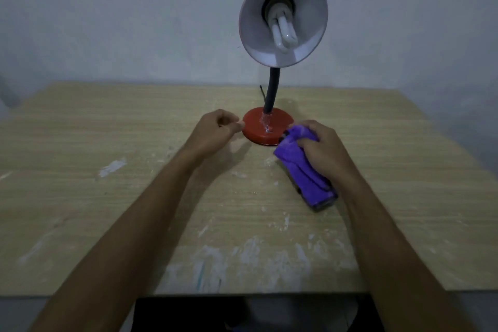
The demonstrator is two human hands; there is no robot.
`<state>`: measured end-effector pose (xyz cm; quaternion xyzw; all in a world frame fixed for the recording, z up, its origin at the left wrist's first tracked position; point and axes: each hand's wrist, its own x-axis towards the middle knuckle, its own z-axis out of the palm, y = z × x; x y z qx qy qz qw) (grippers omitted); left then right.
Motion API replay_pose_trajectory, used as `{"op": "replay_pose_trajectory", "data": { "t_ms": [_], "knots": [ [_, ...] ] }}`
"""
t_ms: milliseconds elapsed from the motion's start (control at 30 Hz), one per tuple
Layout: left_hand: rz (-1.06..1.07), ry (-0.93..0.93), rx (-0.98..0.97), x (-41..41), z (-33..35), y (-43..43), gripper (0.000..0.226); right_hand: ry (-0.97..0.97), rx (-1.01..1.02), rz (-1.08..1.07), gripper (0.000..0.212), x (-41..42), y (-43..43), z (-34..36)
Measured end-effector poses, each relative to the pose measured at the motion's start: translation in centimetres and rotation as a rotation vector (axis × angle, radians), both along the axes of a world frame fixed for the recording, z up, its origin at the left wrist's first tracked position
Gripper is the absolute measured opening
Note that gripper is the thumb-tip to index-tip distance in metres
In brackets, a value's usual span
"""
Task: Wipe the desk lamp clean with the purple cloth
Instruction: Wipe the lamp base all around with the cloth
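Tipping looked the main risk: the desk lamp (272,62) stood toward the back of the tabletop (107,197) on a small red base (266,127), its heavy shade (283,19) leaning forward on a bendy neck (270,89), so a hard push on the shade with the base unbraced could topple it. The right hand (320,148) hovered low just beside the base, fingers (304,144) closed around the bunched purple cloth (301,172), whose tail lay on the tabletop. The left hand (215,129) sat opposite, loosely curled and empty, fingertips nearly touching the base rim.
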<state>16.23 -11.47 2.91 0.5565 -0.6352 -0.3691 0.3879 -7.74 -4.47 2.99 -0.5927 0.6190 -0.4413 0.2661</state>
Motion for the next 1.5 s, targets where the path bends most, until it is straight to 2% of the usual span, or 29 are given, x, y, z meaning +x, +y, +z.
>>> {"op": "replay_pose_trajectory", "data": {
  "t_ms": [33,100,167,233,300,367,467,567,800,1000,1100,1200,1333,1500],
  "knots": [
    [-0.003,-0.031,-0.021,0.3,-0.1,-0.9,0.025,0.184,-0.002,0.088,0.042,-0.4,-0.4,0.2],
    [-0.022,-0.054,-0.042,0.1,-0.6,-2.7,0.034,0.373,0.003,0.245,0.047,-0.3,-1.1,0.3],
    [-0.08,-0.009,-0.004,-0.9,-1.1,-3.8,0.047,0.423,-0.053,0.286,0.047,0.8,-2.1,-0.1],
    [-0.15,-0.008,0.027,-1.9,-1.6,-4.8,0.062,0.504,-0.164,0.256,0.037,2.0,-2.9,-0.6],
    [-0.208,-0.061,0.033,-2.5,-2.1,-5.8,0.074,0.622,-0.268,0.237,0.029,2.6,-3.4,-1.3],
    [-0.245,-0.127,0.019,-2.6,-2.5,-6.4,0.078,0.674,-0.304,0.207,0.032,2.5,-3.6,-2.1],
    [-0.252,-0.211,-0.07,-2.6,-3.4,-6.7,0.079,0.692,-0.299,0.165,0.048,1.9,-3.6,-3.1],
    [-0.211,-0.241,-0.139,-2.5,-4.3,-7.3,0.079,0.723,-0.31,0.183,0.04,1.7,-4.0,-3.3],
    [-0.224,-0.238,-0.096,-2.2,-4.4,-8.1,0.097,0.727,-0.284,0.238,0.032,0.2,-3.8,-3.0],
    [-0.23,-0.248,-0.111,-2.2,-4.5,-7.7,0.091,0.67,-0.186,0.235,0.036,-2.2,-3.2,-2.6],
    [-0.236,-0.255,-0.114,-2.3,-4.5,-7.6,0.088,0.632,-0.138,0.166,0.034,-3.7,-3.0,-2.6],
    [-0.232,-0.26,-0.106,-2.3,-4.4,-7.4,0.089,0.554,-0.202,0.106,0.029,-4.2,-2.4,-2.7],
    [-0.211,-0.254,-0.11,-2.1,-4.4,-7.5,0.094,0.547,-0.261,0.283,0.031,-0.9,-3.0,-2.7],
    [-0.235,-0.237,-0.099,-2.2,-4.6,-8.1,0.09,0.65,-0.178,0.357,0.034,-2.2,-4.5,-2.5]
  ]
}}
